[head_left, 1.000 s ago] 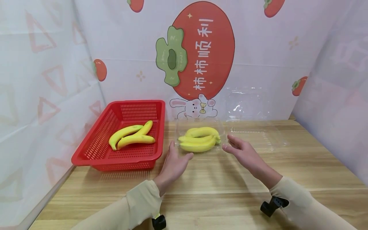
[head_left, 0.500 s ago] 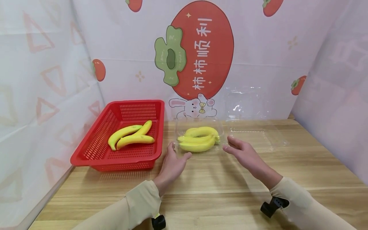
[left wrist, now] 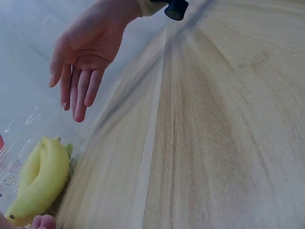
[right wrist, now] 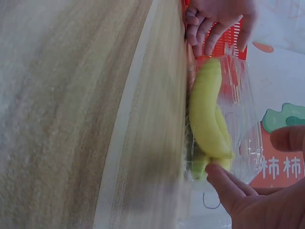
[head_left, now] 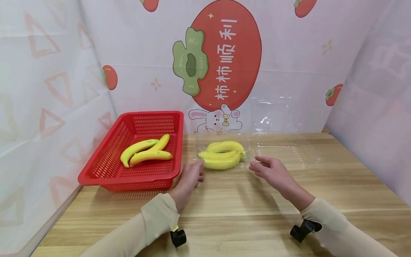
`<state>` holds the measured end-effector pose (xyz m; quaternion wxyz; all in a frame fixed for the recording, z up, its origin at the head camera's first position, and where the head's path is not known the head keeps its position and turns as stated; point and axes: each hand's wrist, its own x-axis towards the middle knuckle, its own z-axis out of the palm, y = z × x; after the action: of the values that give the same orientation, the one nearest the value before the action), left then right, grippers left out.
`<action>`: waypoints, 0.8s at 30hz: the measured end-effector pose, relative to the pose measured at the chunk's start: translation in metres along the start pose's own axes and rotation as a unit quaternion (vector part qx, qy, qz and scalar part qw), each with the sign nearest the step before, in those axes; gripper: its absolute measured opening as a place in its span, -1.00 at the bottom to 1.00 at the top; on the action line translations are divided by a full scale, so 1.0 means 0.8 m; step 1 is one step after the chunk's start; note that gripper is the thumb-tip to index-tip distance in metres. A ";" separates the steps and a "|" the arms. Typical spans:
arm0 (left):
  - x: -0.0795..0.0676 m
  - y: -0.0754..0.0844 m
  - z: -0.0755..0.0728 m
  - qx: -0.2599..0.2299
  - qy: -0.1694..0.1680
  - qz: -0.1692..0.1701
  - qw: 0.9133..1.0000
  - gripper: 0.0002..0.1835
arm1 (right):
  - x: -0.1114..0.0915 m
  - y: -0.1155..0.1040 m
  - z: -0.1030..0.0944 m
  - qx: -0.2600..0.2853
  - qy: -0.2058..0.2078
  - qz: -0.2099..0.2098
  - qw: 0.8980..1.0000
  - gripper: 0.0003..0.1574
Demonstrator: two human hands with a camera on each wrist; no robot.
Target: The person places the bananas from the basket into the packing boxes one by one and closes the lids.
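Note:
A bunch of yellow bananas (head_left: pixel 223 162) lies inside a clear plastic box (head_left: pixel 201 137) at the back middle of the table. My left hand (head_left: pixel 191 176) is at the box's near left corner, fingers loosely bent and holding nothing. Whether its fingertips touch the plastic, I cannot tell. On the other side, my right hand (head_left: pixel 273 173) hovers by the near right corner with relaxed fingers. In the right wrist view, clear plastic covers the bananas (right wrist: pixel 207 109), between the left hand (right wrist: pixel 221 16) above and the right hand (right wrist: pixel 257 200) below.
A red perforated basket (head_left: pixel 138 182) stands on the left with several loose bananas (head_left: pixel 151 156) in it. Behind my right hand sits another clear plastic container (head_left: pixel 279 139), its lid raised against the printed backdrop (head_left: pixel 144 96). Beneath everything is a wood-grain table (head_left: pixel 231 214).
My left hand has turned palm downward, its fingers bending in beside the box. The right hand's fingers have dropped slightly. The box and bananas stay where they were.

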<state>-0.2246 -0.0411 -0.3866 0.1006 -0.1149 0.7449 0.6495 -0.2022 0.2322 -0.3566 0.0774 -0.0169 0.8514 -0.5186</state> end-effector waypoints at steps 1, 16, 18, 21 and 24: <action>0.002 -0.001 -0.001 -0.008 -0.005 0.000 1.000 -0.40 | 0.001 0.000 0.001 0.011 0.005 0.006 1.000 -0.13; 0.012 0.003 0.000 -0.105 -0.021 -0.028 0.994 -0.41 | 0.023 -0.001 0.019 0.271 -0.041 0.123 0.954 -0.10; 0.014 0.004 0.003 -0.120 -0.022 -0.026 0.992 -0.43 | 0.027 -0.001 0.022 0.294 -0.043 0.133 0.945 -0.06; 0.017 0.005 0.005 -0.133 -0.019 -0.029 0.991 -0.43 | 0.032 0.000 0.026 0.309 -0.040 0.142 0.940 -0.04; 0.018 0.006 0.007 -0.138 -0.016 -0.035 0.990 -0.41 | 0.035 0.000 0.029 0.315 -0.035 0.147 0.937 -0.10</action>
<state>-0.2399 -0.0358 -0.3874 0.1185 -0.1430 0.6417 0.7441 -0.2265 0.2087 -0.3704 0.1841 0.1155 0.6340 -0.7422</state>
